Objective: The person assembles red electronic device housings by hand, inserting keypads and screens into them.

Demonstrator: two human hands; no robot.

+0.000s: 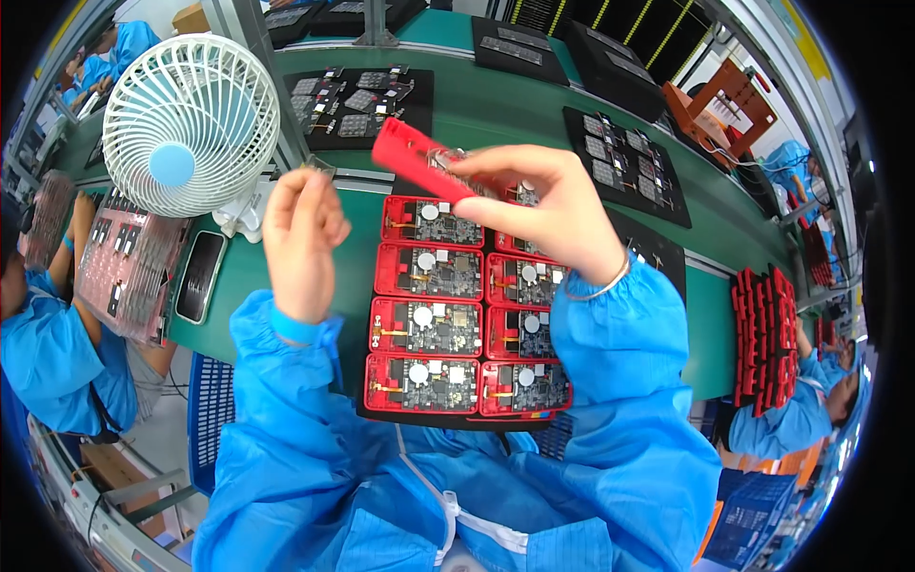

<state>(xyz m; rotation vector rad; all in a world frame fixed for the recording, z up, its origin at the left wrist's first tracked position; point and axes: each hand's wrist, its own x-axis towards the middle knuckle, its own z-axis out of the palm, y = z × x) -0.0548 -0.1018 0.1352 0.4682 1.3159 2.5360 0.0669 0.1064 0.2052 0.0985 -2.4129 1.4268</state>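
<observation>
My right hand (553,205) grips a red plastic housing (408,154) between thumb and fingers. It is tilted in the air above the far end of a tray, with its inside partly hidden by the hand. My left hand (303,234) is raised to its left, thumb and fingers pinched. A small clear scrap (320,165) shows at those fingertips, too blurred to name. Below the hands, several red housings (426,327) with circuit boards and round white discs lie in two columns on a black tray (419,418). The right forearm covers part of the right column.
A white fan (191,124) and a phone (202,276) stand to the left. Black mats (410,105) with small boards lie across the green bench (448,76). Stacked red parts (764,341) are at the right. Co-workers in blue sit on both sides; a blue crate (212,410) is below.
</observation>
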